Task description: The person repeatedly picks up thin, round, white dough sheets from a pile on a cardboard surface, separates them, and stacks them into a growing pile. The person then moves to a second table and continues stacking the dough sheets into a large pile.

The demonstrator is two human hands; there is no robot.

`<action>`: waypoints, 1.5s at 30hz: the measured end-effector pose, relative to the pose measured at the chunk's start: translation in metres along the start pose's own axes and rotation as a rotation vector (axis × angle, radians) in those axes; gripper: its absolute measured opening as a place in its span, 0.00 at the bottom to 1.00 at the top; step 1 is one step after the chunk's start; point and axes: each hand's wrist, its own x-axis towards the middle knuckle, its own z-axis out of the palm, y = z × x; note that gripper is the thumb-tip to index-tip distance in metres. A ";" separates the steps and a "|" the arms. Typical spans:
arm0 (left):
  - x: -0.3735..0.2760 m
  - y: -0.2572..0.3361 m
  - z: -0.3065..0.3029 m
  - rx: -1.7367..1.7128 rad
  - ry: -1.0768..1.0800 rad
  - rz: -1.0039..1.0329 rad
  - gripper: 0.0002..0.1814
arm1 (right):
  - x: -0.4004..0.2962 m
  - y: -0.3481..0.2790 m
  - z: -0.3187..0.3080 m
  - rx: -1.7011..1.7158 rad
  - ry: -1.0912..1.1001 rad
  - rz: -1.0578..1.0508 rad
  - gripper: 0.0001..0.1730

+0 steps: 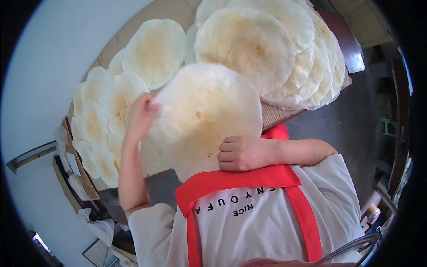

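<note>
A large round flatbread (206, 110), pale with light brown patches, spreads in front of my body, its lower part near the red apron. My left hand (145, 111) pinches its left edge between thumb and fingers. The fingers of my right hand (242, 153) are curled at the bread's near right side, just above the apron top (238, 178). My right fingertips are hidden beneath the hand, where the bread's edge runs under them. The bread looks slightly blurred.
A tall overlapping pile of flatbreads (247, 50) stands at the back right of the table, over a corrugated edge (278, 115). More flatbreads (91, 125) overlap along the left side, and one (155, 53) lies at the back. A pale wall (50, 66) bounds the left.
</note>
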 end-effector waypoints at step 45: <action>-0.083 -0.388 -0.065 0.534 0.834 -0.666 0.27 | 0.056 0.152 0.153 0.746 0.666 1.093 0.19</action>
